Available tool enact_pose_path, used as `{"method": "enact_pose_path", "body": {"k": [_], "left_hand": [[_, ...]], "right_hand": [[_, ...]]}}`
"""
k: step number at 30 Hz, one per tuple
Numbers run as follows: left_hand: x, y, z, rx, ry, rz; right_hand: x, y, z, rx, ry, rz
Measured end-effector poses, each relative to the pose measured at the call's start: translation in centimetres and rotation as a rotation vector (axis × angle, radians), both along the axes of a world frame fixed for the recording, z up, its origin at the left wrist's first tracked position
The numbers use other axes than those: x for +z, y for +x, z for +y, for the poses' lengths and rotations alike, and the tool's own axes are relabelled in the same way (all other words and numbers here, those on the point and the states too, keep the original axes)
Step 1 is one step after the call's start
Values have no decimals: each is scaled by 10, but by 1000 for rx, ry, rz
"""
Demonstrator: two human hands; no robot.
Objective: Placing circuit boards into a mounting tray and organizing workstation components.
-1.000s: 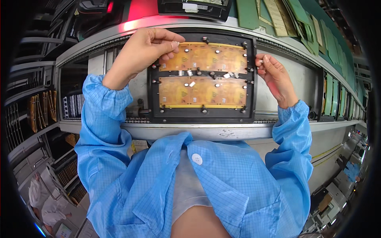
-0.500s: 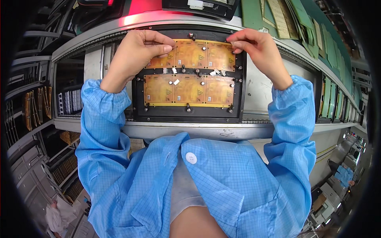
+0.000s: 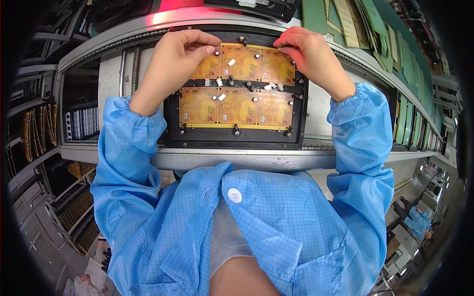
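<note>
A black carrier frame (image 3: 237, 139) holds two yellow-brown circuit board panels, the upper panel (image 3: 240, 70) and the lower panel (image 3: 236, 120). My left hand (image 3: 183, 55) is over the upper panel's left end, thumb and forefinger pinched near its top edge. At its top right edge is my right hand (image 3: 312, 55), fingertips drawn together. Whatever either pinch holds is too small or hidden. A white connector (image 3: 231, 62) lies on the upper panel, another white connector (image 3: 222, 96) on the lower one. Several more connectors (image 3: 269, 86) rest on the bar between the panels, among black clamp posts (image 3: 249, 86).
A metal conveyor rail (image 3: 237, 160) runs along the near side. Green boards (image 3: 363, 27) stand at the far right, and a black tray (image 3: 252, 7) sits beyond the frame. Racks with boards (image 3: 42, 129) line the left. Another person (image 3: 419, 222) is at the far right.
A white connector now shows on the upper panel's middle section. My right fingertips have moved left and away from me along the top edge. My left fingertips are slightly farther away too.
</note>
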State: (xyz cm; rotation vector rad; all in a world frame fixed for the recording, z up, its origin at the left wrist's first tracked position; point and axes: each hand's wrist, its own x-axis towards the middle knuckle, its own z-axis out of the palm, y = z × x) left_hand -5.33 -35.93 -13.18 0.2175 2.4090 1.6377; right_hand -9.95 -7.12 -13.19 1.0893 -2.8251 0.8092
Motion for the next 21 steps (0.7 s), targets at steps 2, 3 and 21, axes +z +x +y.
{"method": "enact_pose_path", "body": {"k": [2, 3, 21], "left_hand": [[0, 2, 4, 20, -110, 60], [-1, 2, 6, -28, -214, 169], [-8, -1, 27, -88, -329, 347]], "right_hand": [[-1, 0, -1, 18, 7, 30], [-1, 0, -2, 21, 20, 16], [0, 23, -4, -20, 17, 228]]}}
